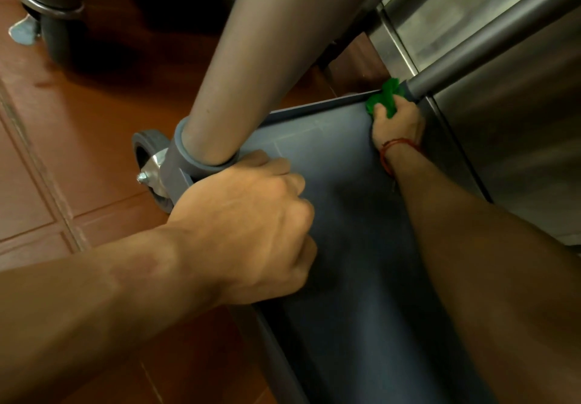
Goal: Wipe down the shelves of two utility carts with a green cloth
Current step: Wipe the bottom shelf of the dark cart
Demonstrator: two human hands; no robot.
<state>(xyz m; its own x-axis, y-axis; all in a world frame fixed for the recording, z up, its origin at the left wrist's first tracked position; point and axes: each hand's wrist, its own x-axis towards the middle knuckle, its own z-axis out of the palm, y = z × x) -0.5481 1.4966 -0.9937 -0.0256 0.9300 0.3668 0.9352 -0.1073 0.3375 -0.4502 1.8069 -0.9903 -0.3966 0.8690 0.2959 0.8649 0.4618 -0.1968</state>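
The grey bottom shelf (339, 164) of a utility cart fills the middle of the head view. My right hand (397, 120) reaches to the shelf's far corner and is closed on the green cloth (385, 98), pressing it against the rim beside a grey corner post (490, 41). My left hand (251, 224) grips the shelf's near left rim, just below the thick near corner post (248, 57). A red string sits on my right wrist.
A caster wheel (151, 167) sticks out under the shelf's left corner. A second cart's wheel (53, 23) stands at the top left on the red-brown tiled floor (63, 152). A stainless steel cabinet (503, 120) stands close along the right.
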